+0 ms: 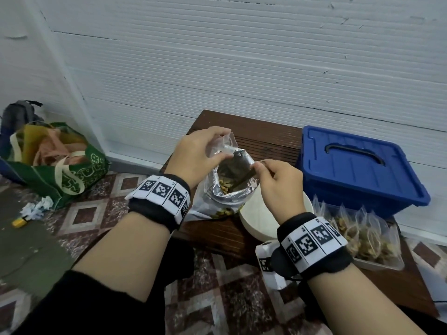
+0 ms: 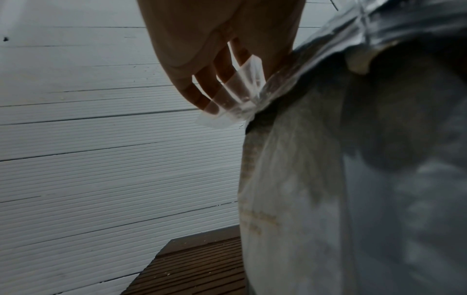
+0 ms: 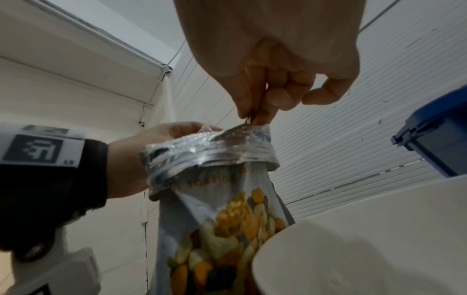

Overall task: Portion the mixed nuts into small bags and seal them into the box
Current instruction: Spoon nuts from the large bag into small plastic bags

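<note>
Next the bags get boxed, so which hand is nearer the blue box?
Right. The right hand is at the nut bag's rim, beside the blue box; the left hand is farther left.

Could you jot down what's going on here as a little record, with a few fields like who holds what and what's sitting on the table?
left hand: left hand pinches a small clear bag above the nut bag's mouth
right hand: right hand grips a thin brown scoop handle that dips into the nut bag
nut bag: foil-lined nut bag, rim rolled down, open, nuts visible inside
filled portions: clear tray holding small filled bags
box: blue box, lid on
other: white bowl beside the nut bag
surface: dark slatted wooden table
</note>
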Tool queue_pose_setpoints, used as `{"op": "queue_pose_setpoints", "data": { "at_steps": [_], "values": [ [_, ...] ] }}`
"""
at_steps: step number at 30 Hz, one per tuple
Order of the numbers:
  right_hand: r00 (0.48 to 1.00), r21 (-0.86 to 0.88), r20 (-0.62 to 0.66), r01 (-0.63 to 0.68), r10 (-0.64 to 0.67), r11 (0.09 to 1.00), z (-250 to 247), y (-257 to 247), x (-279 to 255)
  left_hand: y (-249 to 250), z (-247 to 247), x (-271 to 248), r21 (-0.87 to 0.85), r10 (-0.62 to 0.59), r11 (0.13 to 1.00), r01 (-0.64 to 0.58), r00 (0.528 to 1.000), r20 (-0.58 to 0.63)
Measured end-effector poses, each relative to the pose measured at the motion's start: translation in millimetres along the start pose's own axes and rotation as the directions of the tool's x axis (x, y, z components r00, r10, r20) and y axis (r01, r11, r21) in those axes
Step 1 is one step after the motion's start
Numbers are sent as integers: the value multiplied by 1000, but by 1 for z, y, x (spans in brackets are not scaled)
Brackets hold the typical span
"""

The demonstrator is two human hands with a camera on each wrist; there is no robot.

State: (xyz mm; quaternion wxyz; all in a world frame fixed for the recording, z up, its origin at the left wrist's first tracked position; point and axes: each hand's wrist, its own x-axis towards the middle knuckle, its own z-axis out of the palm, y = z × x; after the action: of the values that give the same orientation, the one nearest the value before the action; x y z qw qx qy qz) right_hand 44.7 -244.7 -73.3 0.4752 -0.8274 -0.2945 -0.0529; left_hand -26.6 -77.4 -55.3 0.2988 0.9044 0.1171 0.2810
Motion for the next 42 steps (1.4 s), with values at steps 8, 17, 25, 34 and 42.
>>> {"op": "queue_pose_setpoints", "data": {
  "at_steps": [8,17,25,34,42],
  "values": [
    [976,55,-30,-213,215,975,11,-11,13,-6,-14,-5,-45,11,999,-15,997,-71],
    [962,56,19,-273,273,960,18,-21,42,-24,-27,-8,-53,-58,997,59,998,20],
    [928,200,-141,-315,345,928,-9,-16,56,-26,-31,-6,-76,-42,996,44,999,28],
    [902,280,-251,-278,350,919,-50,-16,74,-16,-32,-3,-47,-42,998,44,999,24],
    [910,311,-252,-245,328,918,-69,-18,83,-5,-31,-1,-63,-61,996,68,993,103]
  ]
}}
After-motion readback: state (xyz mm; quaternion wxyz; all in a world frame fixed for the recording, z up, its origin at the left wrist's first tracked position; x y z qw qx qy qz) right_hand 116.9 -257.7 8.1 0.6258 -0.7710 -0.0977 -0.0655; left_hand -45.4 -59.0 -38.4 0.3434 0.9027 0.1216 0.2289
